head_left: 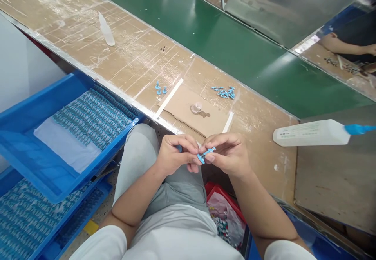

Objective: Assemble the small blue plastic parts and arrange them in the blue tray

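In front of my lap, both hands meet over a small blue plastic figure with a round base. My left hand pinches it at the base side, and another bit of blue shows between its fingers. My right hand grips the upper part between thumb and fingers. Just beyond lies a cardboard piece with a small clear cup and a wet stain on it. A pile of small blue parts lies to its right, and several blue pieces with round bases stand to its left.
A white squeeze bottle with a blue nozzle lies at right; a smaller translucent bottle lies at left. Blue trays of blue pieces sit at my left, a red bin below. A green belt runs behind; a co-worker's arm shows beyond.
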`<state>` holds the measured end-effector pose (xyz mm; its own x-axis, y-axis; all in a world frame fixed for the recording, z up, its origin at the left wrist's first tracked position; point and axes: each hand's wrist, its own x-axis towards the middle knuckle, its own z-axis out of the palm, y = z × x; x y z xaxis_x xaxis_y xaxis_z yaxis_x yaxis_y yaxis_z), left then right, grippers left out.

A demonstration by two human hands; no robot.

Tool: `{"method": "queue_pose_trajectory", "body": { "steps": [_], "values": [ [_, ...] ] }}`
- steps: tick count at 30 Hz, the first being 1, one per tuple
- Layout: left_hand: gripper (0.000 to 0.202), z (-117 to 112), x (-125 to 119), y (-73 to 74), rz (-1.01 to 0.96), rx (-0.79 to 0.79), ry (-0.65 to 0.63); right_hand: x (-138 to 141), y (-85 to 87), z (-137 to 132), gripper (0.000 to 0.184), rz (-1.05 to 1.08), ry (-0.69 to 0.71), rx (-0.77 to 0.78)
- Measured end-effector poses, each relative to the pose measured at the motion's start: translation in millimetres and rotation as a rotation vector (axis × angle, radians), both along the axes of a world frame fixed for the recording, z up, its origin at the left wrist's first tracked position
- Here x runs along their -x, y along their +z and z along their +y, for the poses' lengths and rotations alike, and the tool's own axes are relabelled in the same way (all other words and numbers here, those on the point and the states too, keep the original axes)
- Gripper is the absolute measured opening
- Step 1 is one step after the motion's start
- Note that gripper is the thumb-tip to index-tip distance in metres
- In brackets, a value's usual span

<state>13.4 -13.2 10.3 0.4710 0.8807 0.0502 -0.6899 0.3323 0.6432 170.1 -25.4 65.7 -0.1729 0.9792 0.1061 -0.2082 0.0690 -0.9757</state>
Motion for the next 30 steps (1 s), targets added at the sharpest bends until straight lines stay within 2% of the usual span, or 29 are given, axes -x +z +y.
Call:
{"method": "queue_pose_trajectory", "body": {
  "steps": [6,10,17,23,24,26,28,30],
  "values": [
    [0.021,-2,-2,3.0,0.125,0.012,0.051,-3,-0.3,-1,0.024,-0.109,-0.138,0.097],
    [0.028,-3,-2,8.6,0.181,0.032,0.113,-3,2.7,0,0.027,-0.133,-0.170,0.132],
    [0.032,0,-6,8.1,0.072,0.149,0.004,0,4.0,8,0.022,-0.111,-0.154,0.257],
    [0.034,-1,-11,5.8,0.034,0.216,-0.085,2,8.9,9,0.022,-0.093,-0.153,0.253],
    [0.034,-1,-11,4.5,0.043,0.184,-0.050,2,10.5,8,0.022,-0.091,-0.148,0.248],
    [0.030,-1,-8,2.1,0.090,0.031,0.099,1,14.3,5,0.024,-0.115,-0.135,0.242],
    [0.026,1,-2,1.4,0.176,-0.200,0.271,1,18.3,3,0.029,-0.167,-0.124,0.231],
    [0.022,2,5,3.2,0.284,-0.424,0.370,1,21.9,1,0.033,-0.210,-0.109,0.209]
  ]
}}
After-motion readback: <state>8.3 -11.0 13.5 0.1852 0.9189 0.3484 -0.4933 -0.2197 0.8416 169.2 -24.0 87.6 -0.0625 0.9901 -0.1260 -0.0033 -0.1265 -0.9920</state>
